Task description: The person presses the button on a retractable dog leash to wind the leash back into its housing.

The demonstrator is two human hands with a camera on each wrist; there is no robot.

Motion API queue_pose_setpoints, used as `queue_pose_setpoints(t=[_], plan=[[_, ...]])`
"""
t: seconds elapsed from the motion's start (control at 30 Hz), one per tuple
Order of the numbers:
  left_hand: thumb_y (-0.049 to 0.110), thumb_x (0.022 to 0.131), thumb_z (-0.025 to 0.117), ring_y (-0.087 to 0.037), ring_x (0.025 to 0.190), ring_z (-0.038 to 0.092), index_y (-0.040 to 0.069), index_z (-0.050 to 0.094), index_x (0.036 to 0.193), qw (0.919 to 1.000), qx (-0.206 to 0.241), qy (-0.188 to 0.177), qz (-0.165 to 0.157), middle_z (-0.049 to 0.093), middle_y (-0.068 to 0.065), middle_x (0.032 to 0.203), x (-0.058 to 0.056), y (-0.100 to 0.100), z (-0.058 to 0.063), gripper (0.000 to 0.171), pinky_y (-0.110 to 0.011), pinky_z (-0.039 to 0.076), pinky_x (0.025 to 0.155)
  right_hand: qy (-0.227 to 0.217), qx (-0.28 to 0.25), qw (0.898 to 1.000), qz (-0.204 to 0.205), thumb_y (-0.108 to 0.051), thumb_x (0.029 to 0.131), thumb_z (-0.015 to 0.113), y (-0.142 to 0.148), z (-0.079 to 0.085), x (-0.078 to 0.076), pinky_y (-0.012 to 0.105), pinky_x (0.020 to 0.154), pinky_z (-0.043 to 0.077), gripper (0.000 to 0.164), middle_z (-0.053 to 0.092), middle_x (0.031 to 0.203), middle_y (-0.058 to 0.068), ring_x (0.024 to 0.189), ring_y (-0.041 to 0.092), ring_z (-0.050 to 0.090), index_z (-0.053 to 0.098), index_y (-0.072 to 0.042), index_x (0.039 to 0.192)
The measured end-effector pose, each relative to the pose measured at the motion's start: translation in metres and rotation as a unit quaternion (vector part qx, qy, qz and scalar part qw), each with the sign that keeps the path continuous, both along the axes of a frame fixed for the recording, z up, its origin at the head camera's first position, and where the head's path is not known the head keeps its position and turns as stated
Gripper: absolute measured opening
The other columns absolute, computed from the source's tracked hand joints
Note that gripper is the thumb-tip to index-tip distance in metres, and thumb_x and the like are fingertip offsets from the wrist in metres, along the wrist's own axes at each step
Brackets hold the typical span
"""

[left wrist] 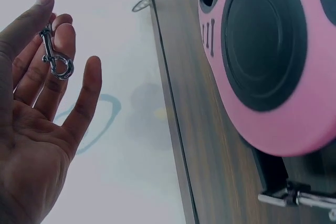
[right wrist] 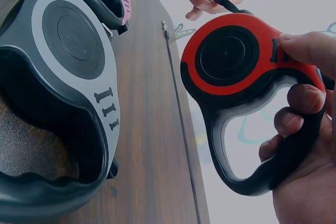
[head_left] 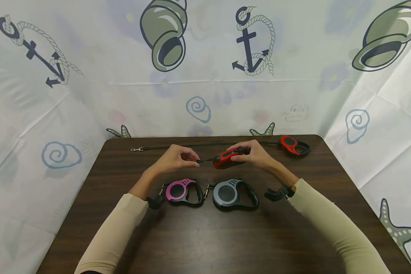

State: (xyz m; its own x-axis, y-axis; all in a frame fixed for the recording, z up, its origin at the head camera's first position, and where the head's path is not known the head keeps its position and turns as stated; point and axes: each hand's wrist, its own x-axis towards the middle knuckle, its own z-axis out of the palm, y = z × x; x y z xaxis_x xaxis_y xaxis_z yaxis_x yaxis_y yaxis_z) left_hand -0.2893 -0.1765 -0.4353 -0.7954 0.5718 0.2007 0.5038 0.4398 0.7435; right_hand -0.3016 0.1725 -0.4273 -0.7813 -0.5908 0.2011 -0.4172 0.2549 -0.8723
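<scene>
My right hand [head_left: 255, 152] grips a red and black retractable dog leash [right wrist: 226, 53] by its loop handle, raised above the table. In the right wrist view the thumb lies on the red casing by the dark button, and the fingers curl through the handle. With thumb and fingertips my left hand [left wrist: 44, 93] pinches the end of its black strap [right wrist: 226, 2]. A silver snap hook [left wrist: 55, 59] hangs over the fingers there. A short length of strap spans the gap between hook and casing.
Nearer me lie a pink retractable leash [head_left: 174, 190] and a grey one [head_left: 226, 193], side by side. At the back right rests another red leash [head_left: 289, 142], its black cord [head_left: 205, 144] stretched left to a silver clip [head_left: 137, 149]. A patterned cloth [head_left: 198, 76] hangs behind the table.
</scene>
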Motion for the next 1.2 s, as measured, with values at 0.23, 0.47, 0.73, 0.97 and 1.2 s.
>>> queue_pose_setpoints(t=[0.23,0.47,0.73,0.97,1.2], plan=[[0.017,0.09,0.087,-0.012,0.084,0.075,0.012,0.081,0.102,0.9998,-0.001,-0.013,-0.012,0.079,0.004,0.094,-0.002,0.008,-0.001,0.015,-0.03,0.06,0.078,-0.006,-0.003,1.0,0.004,-0.007,0.093,0.08,-0.005,-0.003,0.0,0.029,0.07,0.056,0.033,0.078,0.111,0.014,0.081,0.027,0.07,0.076,-0.004,0.126],[0.016,0.091,0.086,-0.013,0.082,0.074,0.01,0.08,0.104,0.9993,0.006,-0.019,-0.033,0.079,0.002,0.093,-0.003,0.017,-0.002,0.015,-0.031,0.061,0.079,-0.012,-0.001,1.0,0.006,-0.007,0.094,0.08,-0.008,-0.005,0.001,0.03,0.07,0.056,0.033,0.079,0.11,0.014,0.081,0.043,0.069,0.076,-0.004,0.126],[0.013,0.096,0.08,-0.036,0.084,0.075,0.006,0.081,0.107,0.9984,0.009,-0.035,-0.043,0.079,-0.01,0.095,-0.003,0.024,-0.003,0.013,-0.031,0.061,0.076,-0.003,0.004,1.0,0.004,-0.01,0.094,0.08,-0.008,-0.006,0.003,0.027,0.064,0.049,0.031,0.08,0.103,0.011,0.07,0.026,0.064,0.077,-0.006,0.125],[0.012,0.096,0.08,-0.025,0.077,0.074,0.006,0.082,0.106,0.9994,0.008,-0.004,-0.033,0.08,-0.006,0.093,-0.002,0.031,-0.004,0.012,-0.028,0.059,0.07,-0.006,0.002,1.0,-0.004,-0.01,0.095,0.079,-0.006,-0.007,0.004,0.035,0.07,0.058,0.032,0.079,0.109,0.014,0.082,0.037,0.072,0.076,-0.004,0.126],[0.011,0.094,0.082,-0.015,0.076,0.071,0.004,0.082,0.112,0.9991,-0.007,0.04,-0.017,0.081,-0.007,0.1,0.0,0.039,-0.005,0.02,-0.025,0.054,0.067,-0.026,-0.005,1.0,-0.017,-0.013,0.097,0.078,-0.007,-0.007,0.004,0.036,0.074,0.06,0.035,0.079,0.107,0.015,0.09,0.04,0.073,0.074,-0.002,0.13]])
